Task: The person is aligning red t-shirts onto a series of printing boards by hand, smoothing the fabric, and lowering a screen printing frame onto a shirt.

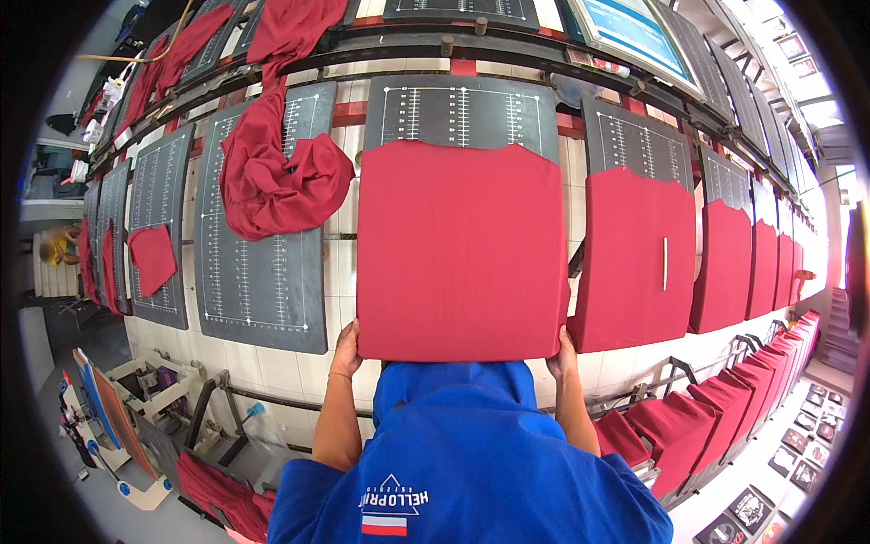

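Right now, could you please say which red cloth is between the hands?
The central red cloth, with left hand and right hand at its near corners; its right neighbour carries a pale strip.

From my station I see pale square floor tiles (276,372) beneath the long black metal rack (408,56), bright white light (823,107) past its right end, grey floor (172,521) beyond its near left corner.

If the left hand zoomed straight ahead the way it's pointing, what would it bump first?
The left hand is at the edge of the smooth red cloth. Going forward alongside it, probably the bunched-up red cloth comes first, though height and depth are unclear.
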`<state>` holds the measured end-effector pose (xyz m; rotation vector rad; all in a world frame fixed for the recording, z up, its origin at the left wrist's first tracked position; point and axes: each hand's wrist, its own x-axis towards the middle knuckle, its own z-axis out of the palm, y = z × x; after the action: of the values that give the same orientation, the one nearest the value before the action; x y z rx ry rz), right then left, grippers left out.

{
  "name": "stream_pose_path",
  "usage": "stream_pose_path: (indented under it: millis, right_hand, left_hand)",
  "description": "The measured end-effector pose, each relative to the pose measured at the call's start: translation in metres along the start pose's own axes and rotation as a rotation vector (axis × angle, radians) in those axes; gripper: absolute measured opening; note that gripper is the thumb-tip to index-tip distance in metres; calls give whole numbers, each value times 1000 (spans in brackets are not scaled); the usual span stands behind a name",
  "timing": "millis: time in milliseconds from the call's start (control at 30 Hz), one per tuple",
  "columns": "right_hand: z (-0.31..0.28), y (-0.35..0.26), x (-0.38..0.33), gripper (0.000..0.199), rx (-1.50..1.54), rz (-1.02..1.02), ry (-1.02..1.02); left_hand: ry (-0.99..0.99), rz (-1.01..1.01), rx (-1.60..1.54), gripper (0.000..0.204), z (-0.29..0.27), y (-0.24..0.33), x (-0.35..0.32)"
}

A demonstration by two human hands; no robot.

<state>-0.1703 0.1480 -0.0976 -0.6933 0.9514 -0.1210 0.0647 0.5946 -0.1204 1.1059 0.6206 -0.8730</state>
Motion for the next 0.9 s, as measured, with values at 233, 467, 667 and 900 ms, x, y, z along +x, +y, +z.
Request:
stream_pose_path:
  millis: [233, 467, 667, 900]
  right_hand:
    - [-3, -8, -2, 51, -536, -54, 248]
    - [202, -68, 9, 63, -1762, -904, -162]
    - [294, -145, 170, 68, -1885, -1282, -120]
    - [219, 12, 0, 72, -1786, -981, -1293]
  left_hand:
    - [24, 97, -31, 44, 2, 6, -3]
    - [33, 116, -47, 43, -6, 0, -1]
    - [12, 103, -58, 41, 13, 16, -1]
    - [126, 174, -68, 35, -9, -4, -8]
